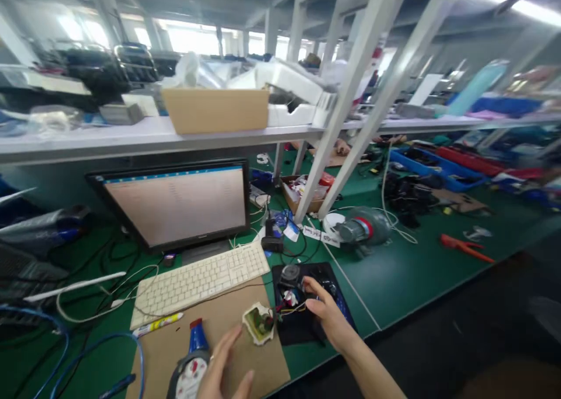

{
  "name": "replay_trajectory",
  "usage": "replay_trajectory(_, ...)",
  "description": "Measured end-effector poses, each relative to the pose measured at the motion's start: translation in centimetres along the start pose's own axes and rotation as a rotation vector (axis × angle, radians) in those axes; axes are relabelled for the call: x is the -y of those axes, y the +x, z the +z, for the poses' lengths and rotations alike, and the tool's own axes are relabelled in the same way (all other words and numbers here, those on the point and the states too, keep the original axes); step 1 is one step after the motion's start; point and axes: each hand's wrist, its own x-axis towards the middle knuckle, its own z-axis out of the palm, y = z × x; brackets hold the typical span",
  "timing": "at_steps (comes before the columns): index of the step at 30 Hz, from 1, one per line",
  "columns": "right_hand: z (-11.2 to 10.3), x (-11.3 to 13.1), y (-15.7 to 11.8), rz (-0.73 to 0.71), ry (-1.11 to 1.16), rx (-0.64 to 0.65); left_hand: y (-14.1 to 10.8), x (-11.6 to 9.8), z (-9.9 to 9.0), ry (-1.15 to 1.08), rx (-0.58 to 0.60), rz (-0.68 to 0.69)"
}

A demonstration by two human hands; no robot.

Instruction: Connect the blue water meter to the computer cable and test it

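Observation:
My right hand (326, 314) rests on a black pad (307, 329) at the bench's front edge, fingers spread over small parts with red and yellow wires. A small green circuit board (259, 323) with a white rim lies on a brown cardboard sheet (228, 346), just left of that hand. My left hand (225, 370) hovers open above the cardboard, fingers apart, next to a blue, red and white handheld device (193, 364). Neither hand grips anything that I can see.
A white keyboard (199, 279) and a monitor (177, 203) stand behind the cardboard. Cables cover the green bench at left. A grey motor unit (363, 226), a red tool (464, 247) and white frame legs (342, 130) lie to the right. A shelf holds a cardboard box (214, 110).

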Motion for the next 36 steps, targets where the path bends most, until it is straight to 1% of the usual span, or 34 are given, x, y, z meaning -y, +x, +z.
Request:
replay_trajectory(1, -0.6, 1.1, -1.2, 0.034, 0.102, -0.066, 0.8, -0.8, 1.3, 0.055, 0.091, 0.055)
replay_trajectory(2, -1.2, 2.1, -2.4, 0.059, 0.209, -0.116, 1.7, -1.8, 2.7, 0.108, 0.144, 0.105)
replay_trajectory(3, -1.8, 3.0, -3.6, 0.068, 0.313, -0.147, 2.6, -3.1, 4.4, 0.154, 0.168, 0.155)
replay_trajectory(4, -2.6, 4.0, -4.7, 0.062, 0.408, -0.161, 3.5, -4.4, 6.1, 0.187, 0.154, 0.201)
replay_trajectory(5, -3.4, 5.0, -5.8, 0.040, 0.492, -0.160, 4.3, -5.9, 7.9, 0.211, 0.117, 0.247)
replay_trajectory(7, -5.7, 6.9, -8.1, -0.035, 0.614, -0.154, 5.8, -9.2, 11.5, 0.248, 0.077, 0.364)
replay_trajectory(8, -7.1, 7.8, -9.2, -0.074, 0.660, -0.165, 6.6, -10.9, 13.3, 0.264, 0.096, 0.426)
replay_trajectory(9, -8.6, 8.7, -10.3, -0.111, 0.697, -0.187, 7.2, -12.6, 15.1, 0.274, 0.142, 0.480)
replay_trajectory(11, -12.2, 10.3, -12.5, -0.188, 0.738, -0.255, 8.1, -16.2, 18.7, 0.261, 0.307, 0.546)
replay_trajectory(13, -16.0, 11.9, -14.7, -0.241, 0.749, -0.332, 8.3, -19.8, 22.3, 0.200, 0.496, 0.552)
replay_trajectory(16, -21.7, 13.8, -17.3, -0.295, 0.785, -0.444, 7.2, -24.8, 27.5, 0.131, 0.754, 0.507)
replay_trajectory(19, -27.1, 15.1, -18.6, -0.340, 0.877, -0.534, 6.0, -28.6, 32.1, 0.127, 0.945, 0.437)
replay_trajectory(21, -30.4, 15.6, -18.5, -0.351, 0.945, -0.581, 5.7, -30.2, 34.7, 0.093, 1.070, 0.379)
replay_trajectory(23, -33.4, 16.0, -17.8, -0.341, 1.009, -0.630, 6.1, -31.0, 37.3, -0.001, 1.190, 0.293)
replay_trajectory(27, -39.4, 17.3, -15.0, -0.310, 1.066, -0.700, 8.1, -32.3, 42.6, -0.237, 1.362, 0.041)
replay_trajectory(29, -42.6, 18.4, -13.3, -0.305, 1.050, -0.711, 9.5, -33.8, 45.2, -0.311, 1.408, -0.020)
replay_trajectory(33, -49.1, 21.9, -9.9, -0.289, 0.972, -0.713, 13.1, -38.3, 50.1, -0.390, 1.385, 0.025)
replay_trajectory(36, -53.8, 24.4, -7.6, -0.281, 0.918, -0.729, 15.9, -41.4, 53.4, -0.445, 1.423, -0.032)
